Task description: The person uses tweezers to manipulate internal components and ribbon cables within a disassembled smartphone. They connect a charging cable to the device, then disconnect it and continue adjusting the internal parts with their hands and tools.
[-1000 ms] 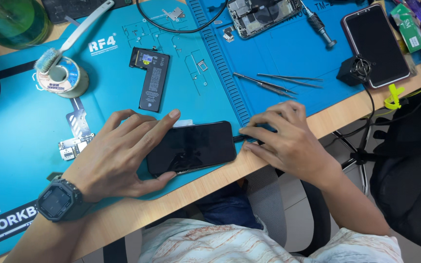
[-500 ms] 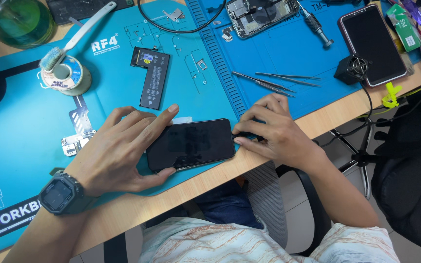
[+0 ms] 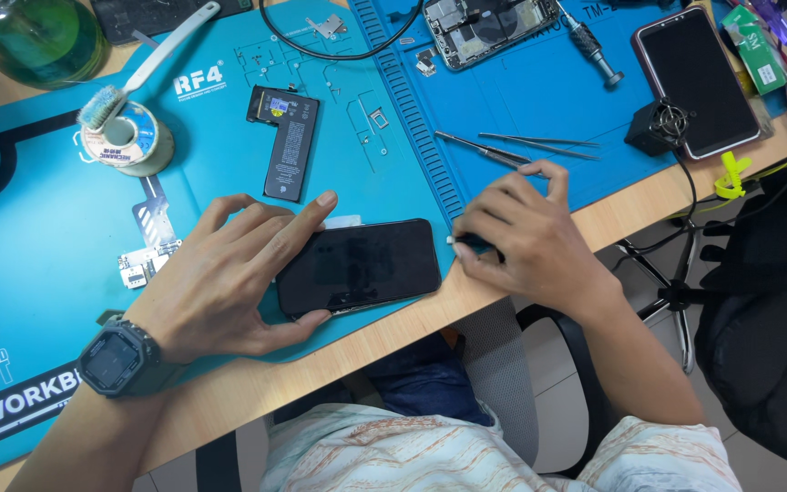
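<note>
A black phone screen [image 3: 362,265] lies face up near the front edge of a blue work mat [image 3: 38,237]. My left hand [image 3: 225,278] rests on the screen's left end, index finger along its far edge and thumb under its near edge. Just off the screen's right end, my right hand [image 3: 526,237] pinches a small dark tool with a white tip; I cannot make out more of the tool. A black watch [image 3: 120,358] is on my left wrist.
On the mat: a black battery [image 3: 286,144], tweezers [image 3: 503,150], a screwdriver [image 3: 587,46], an opened phone body [image 3: 489,23], a solder spool [image 3: 125,141] with a brush, a flex part [image 3: 148,260]. Another phone [image 3: 705,77] and a small fan [image 3: 659,126] sit far right. A green bottle [image 3: 34,36] stands far left.
My right hand has drawn back from the screen's right end and now sits just beside it with the small tool. The left hand has kept its hold on the screen.
</note>
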